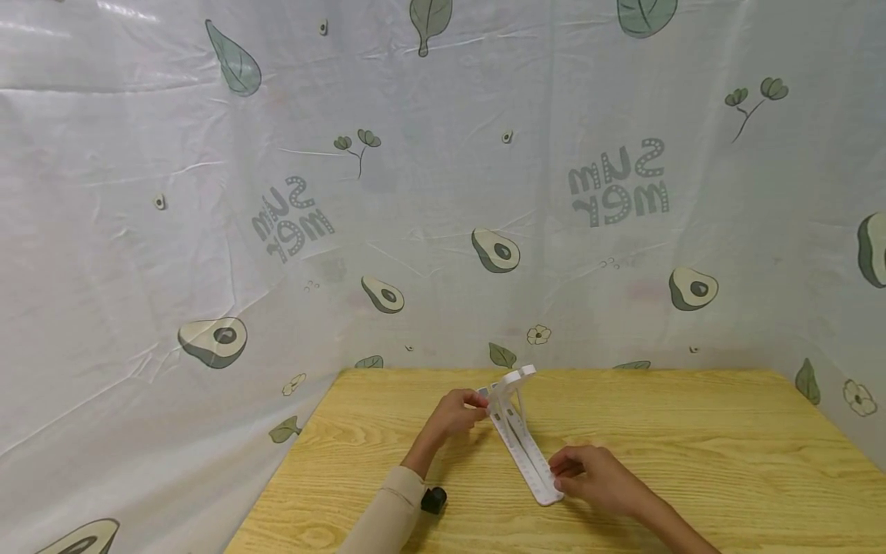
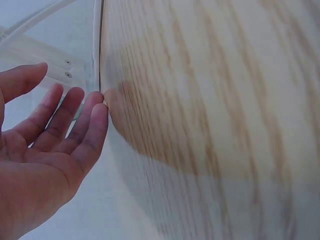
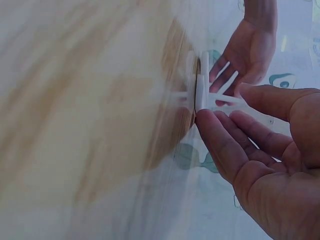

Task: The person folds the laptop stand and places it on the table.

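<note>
A white folding stand (image 1: pixel 517 448) lies at a slant on the table, its long slotted base flat and a hinged support raised at the far end. Beside that far end is my left hand (image 1: pixel 457 414), fingertips right at the base's left edge. In the left wrist view, the fingers (image 2: pixel 90 127) are loosely extended, the thumb apart from them. My right hand (image 1: pixel 597 477) is at the near end, touching the base's right edge. Seen from the right wrist, its fingertips meet the stand's end (image 3: pixel 202 92), while the thumb (image 3: pixel 270 100) stays apart.
The wood-grain table (image 1: pixel 692 438) reaches back to a pale hanging sheet (image 1: pixel 443 177) printed with avocados and leaves. A small black device (image 1: pixel 434 500) sits beside the left sleeve (image 1: pixel 388 508).
</note>
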`<state>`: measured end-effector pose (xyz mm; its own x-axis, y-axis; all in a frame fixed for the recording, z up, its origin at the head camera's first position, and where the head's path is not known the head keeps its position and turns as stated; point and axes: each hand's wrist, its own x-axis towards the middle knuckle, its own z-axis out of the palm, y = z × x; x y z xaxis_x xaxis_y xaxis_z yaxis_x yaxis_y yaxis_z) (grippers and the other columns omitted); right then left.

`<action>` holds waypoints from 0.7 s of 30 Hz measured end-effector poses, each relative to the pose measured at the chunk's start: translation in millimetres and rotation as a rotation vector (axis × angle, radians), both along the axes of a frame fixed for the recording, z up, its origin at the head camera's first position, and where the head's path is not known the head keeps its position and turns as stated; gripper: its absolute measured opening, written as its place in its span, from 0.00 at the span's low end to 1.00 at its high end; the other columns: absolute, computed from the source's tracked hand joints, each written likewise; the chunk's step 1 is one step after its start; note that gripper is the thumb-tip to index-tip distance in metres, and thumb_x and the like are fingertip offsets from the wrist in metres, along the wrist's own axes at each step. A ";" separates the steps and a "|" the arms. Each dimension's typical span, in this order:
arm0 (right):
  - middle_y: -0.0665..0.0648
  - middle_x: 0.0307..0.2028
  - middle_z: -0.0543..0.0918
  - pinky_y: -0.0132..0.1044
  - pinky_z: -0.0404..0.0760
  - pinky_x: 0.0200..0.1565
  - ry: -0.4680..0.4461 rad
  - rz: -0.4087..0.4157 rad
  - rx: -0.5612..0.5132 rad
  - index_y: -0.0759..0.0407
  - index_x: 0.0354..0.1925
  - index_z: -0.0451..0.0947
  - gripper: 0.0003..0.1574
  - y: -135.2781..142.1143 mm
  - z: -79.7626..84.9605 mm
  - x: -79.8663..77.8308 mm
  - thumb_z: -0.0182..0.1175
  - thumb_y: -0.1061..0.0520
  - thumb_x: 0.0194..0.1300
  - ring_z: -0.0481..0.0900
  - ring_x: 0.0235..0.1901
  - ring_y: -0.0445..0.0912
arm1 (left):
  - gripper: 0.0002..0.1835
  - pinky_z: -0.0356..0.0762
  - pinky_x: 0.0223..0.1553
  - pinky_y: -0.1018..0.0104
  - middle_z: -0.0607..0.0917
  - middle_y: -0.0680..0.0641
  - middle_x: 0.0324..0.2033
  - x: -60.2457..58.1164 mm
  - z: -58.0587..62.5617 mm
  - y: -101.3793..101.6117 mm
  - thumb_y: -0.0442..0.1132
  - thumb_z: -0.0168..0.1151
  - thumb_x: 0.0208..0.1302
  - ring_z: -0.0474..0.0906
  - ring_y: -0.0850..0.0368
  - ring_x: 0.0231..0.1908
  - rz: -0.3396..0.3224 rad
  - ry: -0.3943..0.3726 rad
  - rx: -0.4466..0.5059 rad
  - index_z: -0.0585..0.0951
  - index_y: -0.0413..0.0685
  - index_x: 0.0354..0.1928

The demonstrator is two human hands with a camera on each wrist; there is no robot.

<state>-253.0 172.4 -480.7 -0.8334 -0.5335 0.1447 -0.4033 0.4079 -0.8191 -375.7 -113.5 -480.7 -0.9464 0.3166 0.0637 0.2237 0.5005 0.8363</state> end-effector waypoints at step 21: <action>0.59 0.45 0.85 0.33 0.83 0.43 -0.024 0.054 0.000 0.66 0.49 0.80 0.15 -11.5 1.0 5.3 0.65 0.59 0.67 0.84 0.43 0.48 | 0.12 0.83 0.38 0.56 0.85 0.41 0.48 -1.8 2.6 4.6 0.34 0.61 0.66 0.83 0.48 0.39 -0.025 -0.017 -0.003 0.83 0.36 0.49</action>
